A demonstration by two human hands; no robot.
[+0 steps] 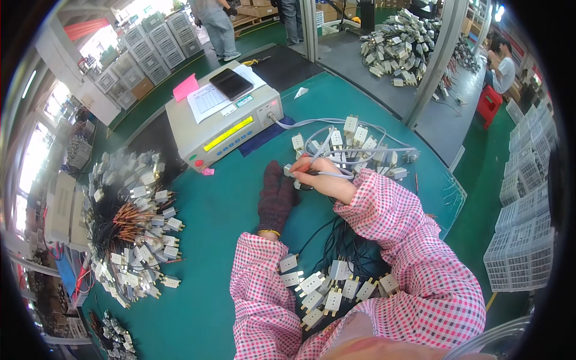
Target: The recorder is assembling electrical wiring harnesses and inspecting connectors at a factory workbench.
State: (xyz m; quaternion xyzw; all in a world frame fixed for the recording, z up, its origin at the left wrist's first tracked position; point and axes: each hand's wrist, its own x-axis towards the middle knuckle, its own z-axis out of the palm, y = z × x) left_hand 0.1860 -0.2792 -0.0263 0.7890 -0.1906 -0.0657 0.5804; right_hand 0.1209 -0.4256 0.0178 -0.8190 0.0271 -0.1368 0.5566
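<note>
My left hand (277,195), in a dark knitted glove, is closed around a small white plug (288,170) over the green mat. My right hand (327,175) is bare and pinches a grey test cable (343,174) close beside that plug; the cable's tip is hidden by my fingers. The cable loops back to a beige tester (222,120) with a lit yellow display. Several white plugs (350,125) lie under the loops beyond my right hand. Nearer to me, more white plugs (312,282) with black leads (345,246) lie between my forearms.
A big heap of plugs (135,264) with bundled copper-ended leads lies on the left. A phone (231,84) and paper rest on the tester. Metal posts (435,63) stand at the bench's far edge, with another plug pile (402,48) behind. White crates (522,240) stack at right.
</note>
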